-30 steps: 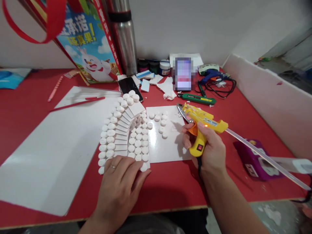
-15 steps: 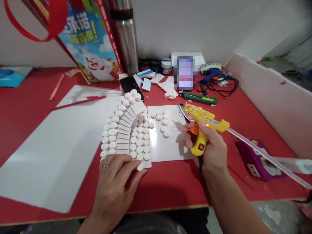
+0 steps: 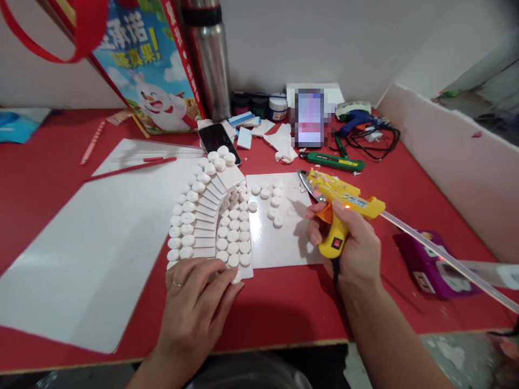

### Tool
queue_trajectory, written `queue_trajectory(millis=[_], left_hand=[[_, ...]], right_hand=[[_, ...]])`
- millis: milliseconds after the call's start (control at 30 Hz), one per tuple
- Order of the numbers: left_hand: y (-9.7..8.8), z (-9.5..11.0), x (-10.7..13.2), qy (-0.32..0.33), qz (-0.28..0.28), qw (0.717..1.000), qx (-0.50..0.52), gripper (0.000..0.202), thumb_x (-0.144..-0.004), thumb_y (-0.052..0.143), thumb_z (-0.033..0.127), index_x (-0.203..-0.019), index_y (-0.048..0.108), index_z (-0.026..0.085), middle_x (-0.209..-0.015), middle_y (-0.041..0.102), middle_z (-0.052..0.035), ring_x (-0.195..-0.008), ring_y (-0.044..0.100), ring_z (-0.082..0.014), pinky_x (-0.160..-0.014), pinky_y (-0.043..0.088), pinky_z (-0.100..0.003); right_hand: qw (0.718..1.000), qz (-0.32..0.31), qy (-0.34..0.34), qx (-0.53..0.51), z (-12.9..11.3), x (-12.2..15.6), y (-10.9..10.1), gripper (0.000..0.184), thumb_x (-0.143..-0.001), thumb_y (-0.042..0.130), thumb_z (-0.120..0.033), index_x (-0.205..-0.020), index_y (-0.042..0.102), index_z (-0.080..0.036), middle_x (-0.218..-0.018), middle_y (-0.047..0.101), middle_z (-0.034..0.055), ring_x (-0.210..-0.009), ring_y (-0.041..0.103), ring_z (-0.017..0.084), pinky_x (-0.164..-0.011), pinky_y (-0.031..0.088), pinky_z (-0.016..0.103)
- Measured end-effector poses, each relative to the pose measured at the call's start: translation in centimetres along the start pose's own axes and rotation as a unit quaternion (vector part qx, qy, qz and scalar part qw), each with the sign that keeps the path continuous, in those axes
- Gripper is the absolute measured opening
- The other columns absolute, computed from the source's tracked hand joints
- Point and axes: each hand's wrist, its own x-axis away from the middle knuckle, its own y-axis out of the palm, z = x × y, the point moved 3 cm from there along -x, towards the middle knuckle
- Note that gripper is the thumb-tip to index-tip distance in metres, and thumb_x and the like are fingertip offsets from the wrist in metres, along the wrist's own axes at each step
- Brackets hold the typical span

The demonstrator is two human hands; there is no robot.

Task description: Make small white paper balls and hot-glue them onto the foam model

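My right hand (image 3: 352,246) is closed round the handle of a yellow hot glue gun (image 3: 344,202), a finger on its orange trigger, the nozzle pointing left over a small white board (image 3: 279,243) with a few loose white foam discs (image 3: 272,202). A clear glue stick (image 3: 446,259) trails out of its back to the right. My left hand (image 3: 198,294) rests palm down, fingers together, on the near end of a curved white foam model (image 3: 211,216) made of stepped strips lined with several white discs. Its fingertips press the discs at the model's near corner.
A big white sheet (image 3: 89,243) lies left on the red table (image 3: 48,183), with a red pencil (image 3: 130,168). At the back stand a printed bag (image 3: 150,70), a steel flask (image 3: 206,59), a black phone (image 3: 219,141), paint jars, a green knife (image 3: 332,161), a blue glue gun (image 3: 357,123) and cable. A purple device (image 3: 430,265) sits right.
My left hand has slid slightly toward me along the model's near end and drawn its fingers closer. The glue gun has hardly moved.
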Motion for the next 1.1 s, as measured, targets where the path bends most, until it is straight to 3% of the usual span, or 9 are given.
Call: queue_trajectory(millis=[267, 1100], left_hand=[[0.05, -0.61, 0.54, -0.002, -0.018, 1.0, -0.023, 0.033, -0.086, 0.076, 0.008, -0.116, 0.068, 0.02, -0.104, 0.069, -0.0093, -0.095, 0.064, -0.0245, -0.091, 0.047, -0.045], [-0.38, -0.55, -0.03, -0.003, -0.037, 0.999, -0.019, 0.03, -0.084, 0.08, 0.016, -0.109, 0.064, 0.014, -0.107, 0.067, -0.0143, -0.099, 0.064, -0.0298, -0.09, 0.047, -0.049]], right_hand=[[1.0, 0.001, 0.003, 0.013, -0.18, 0.07, 0.13, 0.027, -0.088, 0.069, -0.041, -0.078, 0.07, -0.016, -0.077, 0.068, 0.0056, -0.045, 0.053, 0.01, -0.042, 0.039, 0.026], [1.0, 0.014, 0.003, -0.002, -0.33, 0.05, 0.33, 0.024, -0.086, 0.068, -0.035, -0.076, 0.07, -0.014, -0.074, 0.067, 0.0054, -0.043, 0.053, 0.01, -0.043, 0.033, 0.026]])
